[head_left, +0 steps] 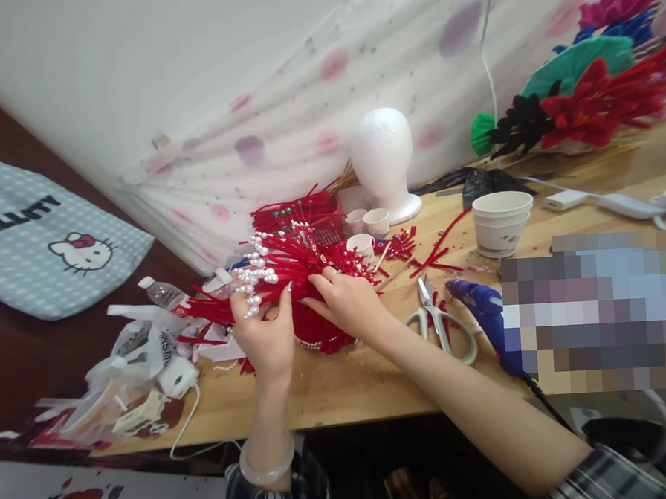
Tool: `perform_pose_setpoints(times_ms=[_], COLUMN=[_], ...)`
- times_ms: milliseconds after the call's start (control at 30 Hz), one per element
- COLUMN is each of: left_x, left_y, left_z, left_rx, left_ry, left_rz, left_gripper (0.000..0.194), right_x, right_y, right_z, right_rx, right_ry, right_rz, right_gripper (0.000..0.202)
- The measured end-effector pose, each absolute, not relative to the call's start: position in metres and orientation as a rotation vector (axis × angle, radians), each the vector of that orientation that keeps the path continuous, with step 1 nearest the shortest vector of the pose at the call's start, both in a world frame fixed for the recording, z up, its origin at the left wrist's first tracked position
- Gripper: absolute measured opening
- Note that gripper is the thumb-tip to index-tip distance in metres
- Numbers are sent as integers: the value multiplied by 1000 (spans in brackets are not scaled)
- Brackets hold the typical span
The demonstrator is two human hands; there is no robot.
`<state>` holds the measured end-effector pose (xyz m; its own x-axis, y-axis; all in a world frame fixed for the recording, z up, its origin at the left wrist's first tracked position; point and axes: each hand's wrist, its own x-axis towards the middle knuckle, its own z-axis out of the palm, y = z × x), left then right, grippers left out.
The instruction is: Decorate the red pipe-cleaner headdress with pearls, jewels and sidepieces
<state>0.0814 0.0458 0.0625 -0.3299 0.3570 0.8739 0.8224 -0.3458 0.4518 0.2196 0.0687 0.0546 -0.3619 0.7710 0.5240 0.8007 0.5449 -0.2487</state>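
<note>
A red fuzzy piece with pearl-tipped strands fanning to the left stands on the wooden table. My left hand is at its left side, thumb raised and fingers curled behind the white pearls, gripping the strands. From the right, my right hand reaches in and pinches the red piece near its middle; a ring shows on one finger. The lower part of the piece, edged with small pearls, rests below my hands.
Scissors and a blue glue gun lie to the right, with stacked paper cups behind. A white foam head stands at the back. Plastic bags and a bottle are at left.
</note>
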Motion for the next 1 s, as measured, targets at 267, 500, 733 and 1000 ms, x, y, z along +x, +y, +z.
perform_pose_setpoints(times_ms=[267, 500, 733, 1000], left_x=[90, 79, 73, 72], left_y=[46, 47, 46, 43], left_z=[50, 46, 51, 58], left_rx=[-1560, -1538, -1664, -1996], left_ry=[-1394, -1589, -1481, -1724], left_rz=[-2094, -1599, -1406, -1351], left_gripper=[84, 32, 30, 41], right_x=[220, 220, 221, 221], right_y=[67, 68, 67, 68], right_z=[56, 55, 54, 53], right_rx=[-1267, -1252, -1218, -1194], right_ry=[-2202, -2222, -2224, -2222], right_rz=[-63, -86, -113, -131], right_gripper=[35, 37, 39, 40])
